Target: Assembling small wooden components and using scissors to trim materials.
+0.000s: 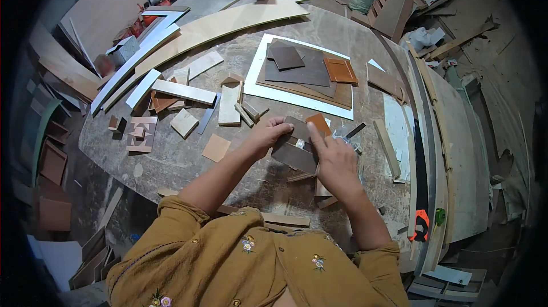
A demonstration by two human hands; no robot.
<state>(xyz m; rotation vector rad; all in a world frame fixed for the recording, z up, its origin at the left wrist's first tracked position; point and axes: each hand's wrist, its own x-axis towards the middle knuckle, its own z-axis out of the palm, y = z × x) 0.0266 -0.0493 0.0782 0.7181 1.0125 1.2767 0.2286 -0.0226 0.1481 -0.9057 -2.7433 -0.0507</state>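
Over the near middle of the table, both hands hold a small dark brown wooden piece (pixel 295 158), tilted, with a whitish spot near its middle. My left hand (pixel 273 135) pinches its upper left edge, thumb on top. My right hand (pixel 338 164) is closed along its right side, one finger stretched along the edge; its other fingertips are hidden. An orange-brown chip (pixel 318 123) shows just beyond the right fingertip; whether it is held or lies behind, I cannot tell. Close by on the table are a square tan tile (pixel 216 147) and some small wood sticks (pixel 248 111).
A white-edged panel (pixel 257 73) bears stacked brown boards (pixel 299 67). Wood offcuts (pixel 185 91) and a patterned block (pixel 141 133) lie left. Long curved strips (pixel 228 24) cross the far side. At the right edge are a handsaw (pixel 420 193) with an orange handle and a green tape measure (pixel 440 216).
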